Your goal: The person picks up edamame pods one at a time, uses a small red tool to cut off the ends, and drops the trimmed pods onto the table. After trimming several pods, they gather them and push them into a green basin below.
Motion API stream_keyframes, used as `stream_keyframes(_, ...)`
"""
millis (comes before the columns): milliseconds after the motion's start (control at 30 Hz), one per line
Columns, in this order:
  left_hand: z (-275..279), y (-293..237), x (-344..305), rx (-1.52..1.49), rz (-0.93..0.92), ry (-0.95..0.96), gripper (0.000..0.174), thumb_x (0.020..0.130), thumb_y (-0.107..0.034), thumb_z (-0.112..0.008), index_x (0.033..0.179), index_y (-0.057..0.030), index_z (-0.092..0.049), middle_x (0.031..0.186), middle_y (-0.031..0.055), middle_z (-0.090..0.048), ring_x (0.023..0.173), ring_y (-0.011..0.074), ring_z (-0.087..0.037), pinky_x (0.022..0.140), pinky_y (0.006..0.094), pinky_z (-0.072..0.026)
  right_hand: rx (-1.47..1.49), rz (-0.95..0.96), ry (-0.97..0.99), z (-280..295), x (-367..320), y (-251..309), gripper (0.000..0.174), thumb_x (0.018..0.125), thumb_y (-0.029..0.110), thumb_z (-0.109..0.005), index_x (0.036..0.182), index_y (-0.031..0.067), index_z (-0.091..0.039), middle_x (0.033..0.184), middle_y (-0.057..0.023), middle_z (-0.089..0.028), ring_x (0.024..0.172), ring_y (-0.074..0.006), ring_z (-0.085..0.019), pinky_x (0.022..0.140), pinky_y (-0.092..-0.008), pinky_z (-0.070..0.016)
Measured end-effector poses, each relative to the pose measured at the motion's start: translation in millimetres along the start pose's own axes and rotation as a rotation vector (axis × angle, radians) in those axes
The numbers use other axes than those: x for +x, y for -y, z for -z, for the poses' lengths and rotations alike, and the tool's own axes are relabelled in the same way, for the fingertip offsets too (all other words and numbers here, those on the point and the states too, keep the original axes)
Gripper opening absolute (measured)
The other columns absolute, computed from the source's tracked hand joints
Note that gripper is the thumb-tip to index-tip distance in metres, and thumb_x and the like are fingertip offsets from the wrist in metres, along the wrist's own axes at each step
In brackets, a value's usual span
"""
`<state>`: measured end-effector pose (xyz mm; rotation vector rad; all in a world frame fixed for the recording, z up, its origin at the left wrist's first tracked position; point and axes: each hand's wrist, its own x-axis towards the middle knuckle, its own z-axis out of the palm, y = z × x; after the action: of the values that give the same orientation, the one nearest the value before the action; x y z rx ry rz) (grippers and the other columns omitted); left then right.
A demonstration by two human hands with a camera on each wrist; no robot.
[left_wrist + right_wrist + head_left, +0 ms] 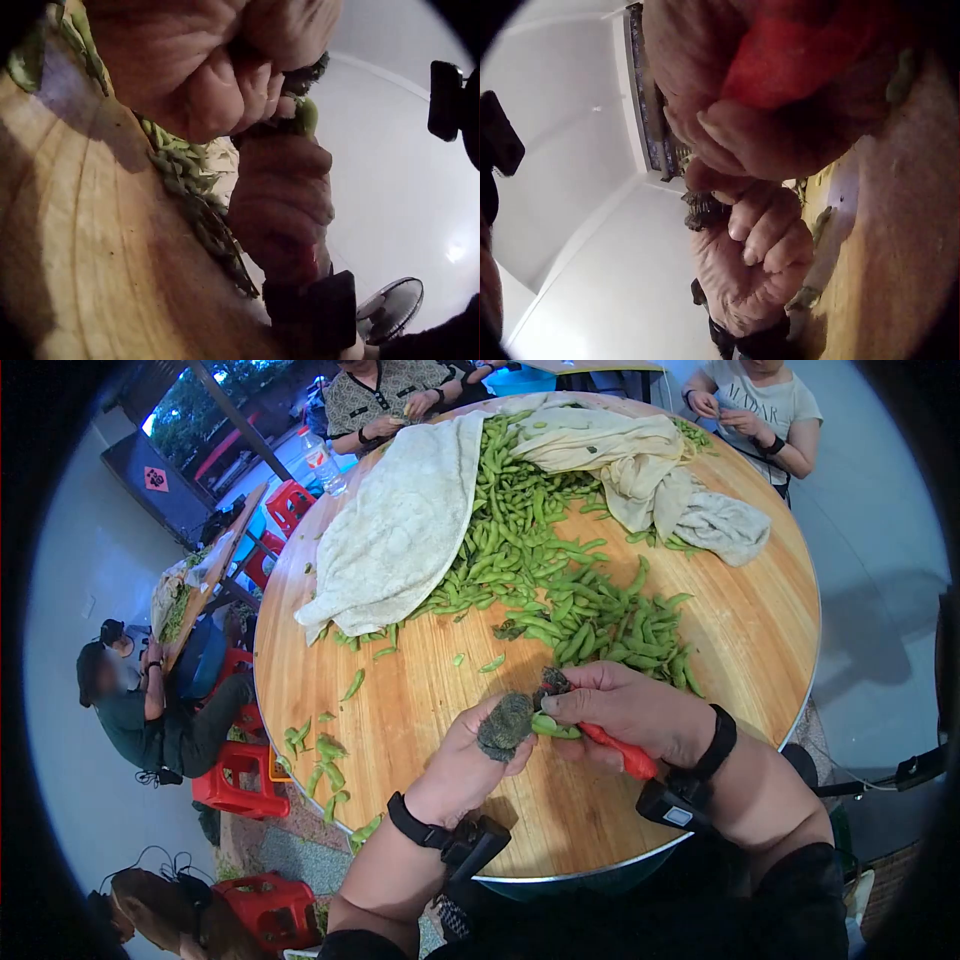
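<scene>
While the left hand (470,760) hovers over the near edge of the round wooden table (420,700), its curled fingers and grey-capped thumb pinch one end of a slim green soybean pod (553,728). Just right, the right hand (630,710) steadies the pod's other end with its thumb, fingers clamped round a red-handled tool (620,752). Mid-table lies a heap of green pods (590,620), partly under cream cloths (400,530).

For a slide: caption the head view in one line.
Left hand pinches a green pod, right hand grips a red-handled tool, over a round wooden table.
</scene>
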<state>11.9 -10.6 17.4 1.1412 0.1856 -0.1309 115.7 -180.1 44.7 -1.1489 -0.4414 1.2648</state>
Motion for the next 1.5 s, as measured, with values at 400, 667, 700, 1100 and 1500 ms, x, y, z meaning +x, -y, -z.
stream_keyframes(400, 3, 8, 11, -0.058, -0.038, 0.109, 0.011, 0.094, -0.013, -0.049, 0.102, -0.0064, -0.053, 0.067, 0.0001, -0.049, 0.049, 0.0059, -0.041, 0.042, 0.0182, -0.0265, -0.527, 0.33, -0.291, -7, 3, -12, 0.013, 0.091, 0.017, -0.051, 0.09, 0.0045, -0.051, 0.068, 0.0005, -0.054, 0.049, -0.0041, -0.048, 0.043, -0.0192, -0.0386)
stream_keyframes(667, 4, 4, 9, -0.131, 0.056, 0.091, 0.014, 0.094, -0.012, -0.049, 0.106, -0.0049, -0.052, 0.072, 0.0035, -0.051, 0.051, 0.0069, -0.041, 0.045, 0.0186, -0.0305, -0.902, 0.649, -0.504, -3, 12, -21, 0.02, 0.084, 0.016, -0.058, 0.08, 0.0002, -0.046, 0.063, -0.0159, -0.056, 0.053, -0.0309, -0.058, 0.049, -0.036, -0.0446)
stream_keyframes(700, 4, 2, 9, -0.13, 0.055, 0.097, 0.014, 0.094, -0.012, -0.049, 0.106, -0.0049, -0.052, 0.072, 0.0035, -0.051, 0.051, 0.0069, -0.041, 0.045, 0.0186, -0.0305, -0.922, 0.642, -0.51, -1, 11, -20, 0.02, 0.084, 0.016, -0.058, 0.081, 0.0002, -0.046, 0.063, -0.0174, -0.055, 0.056, -0.0337, -0.058, 0.049, -0.0372, -0.0449)
stream_keyframes(1100, 4, -2, 6, 0.4, -0.067, 0.018, 0.007, 0.092, -0.01, -0.049, 0.094, -0.0123, -0.056, 0.077, -0.0058, -0.051, 0.063, 0.003, -0.044, 0.053, 0.0163, -0.0323, -1.12, 0.638, -0.353, 5, 1, -11, 0.017, 0.084, 0.015, -0.056, 0.084, 0.0011, -0.047, 0.065, -0.0194, -0.055, 0.058, -0.0363, -0.057, 0.051, -0.0393, -0.0443)
stream_keyframes(1500, 7, -3, 0, 0.878, -0.468, 0.253, 0.014, 0.093, -0.019, -0.054, 0.097, -0.0064, -0.058, 0.075, -0.0056, -0.05, 0.071, 0.0075, -0.05, 0.06, 0.0251, -0.0404, -0.311, -0.063, -0.14, -8, -11, 12, 0.012, 0.089, 0.013, -0.046, 0.087, 0.0063, -0.056, 0.061, 0.0002, -0.053, 0.042, -0.0069, -0.044, 0.04, -0.0207, -0.0363)
